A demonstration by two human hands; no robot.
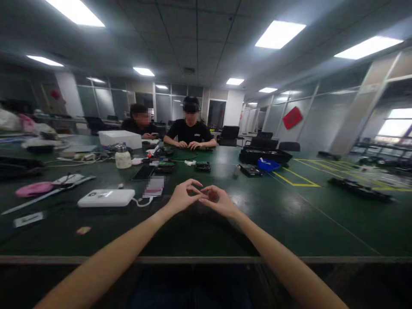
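Observation:
My left hand [184, 196] and my right hand [221, 201] meet at the fingertips above the dark green table [270, 227], in the middle of the view. On the left, thumb and index finger curve with a gap between them, and nothing shows inside it. The right hand's thumb and index finger bend round a small space where a reddish-brown shaded patch shows; I see no clear object there. Left of my hands lie a phone-like item [156, 186], partly blurred out, and a white power bank [107, 198] with a short white cable [143, 203].
Beyond my hands lie circuit boards [202, 166], a black device [250, 171], a blue tray [268, 165] and a black case [265, 156]. A pale jar [122, 158] and white box [120, 139] stand left. Two people sit opposite. The table's front edge [206, 259] runs beneath my forearms.

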